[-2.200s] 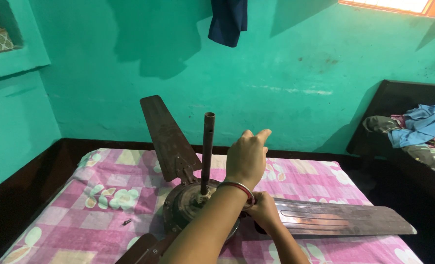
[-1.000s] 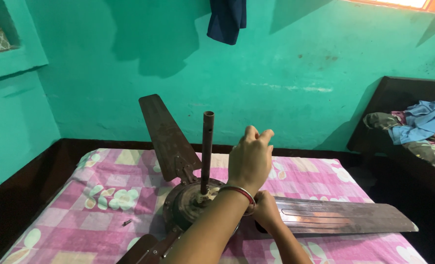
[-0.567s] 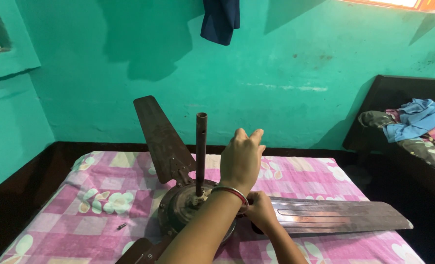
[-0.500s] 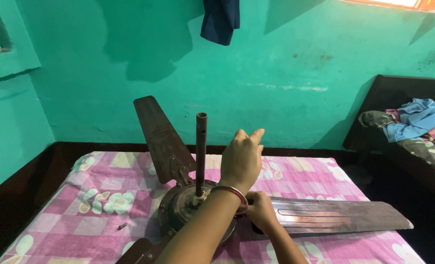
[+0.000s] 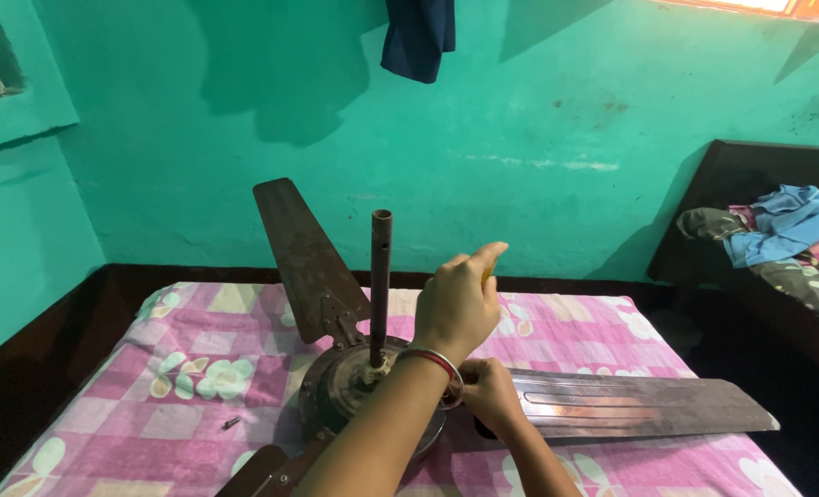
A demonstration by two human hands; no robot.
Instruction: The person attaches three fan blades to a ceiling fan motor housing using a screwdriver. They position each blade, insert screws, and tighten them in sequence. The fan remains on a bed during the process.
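A brown ceiling fan lies on a pink checked cloth (image 5: 197, 368), its motor hub (image 5: 336, 396) in the middle and its down rod (image 5: 381, 276) standing upright. One blade (image 5: 303, 258) tilts up toward the wall, and another blade (image 5: 639, 405) lies flat to the right. My left hand (image 5: 455, 304), with a bangle at the wrist, is raised beside the rod, its fingers closed over a yellow-handled tool (image 5: 488, 271) that is mostly hidden. Below it, my right hand (image 5: 492, 396) grips the root of the flat blade at the hub.
A small dark screw (image 5: 232, 422) lies on the cloth left of the hub. A dark bed (image 5: 750, 184) with heaped clothes (image 5: 787, 221) stands at the right. A dark garment (image 5: 418, 37) hangs on the green wall. A third blade's root (image 5: 262, 469) shows at the bottom edge.
My left hand's fingers have shifted a little on top of the tool. My right hand has stayed at the blade's root, and the fan has not moved.
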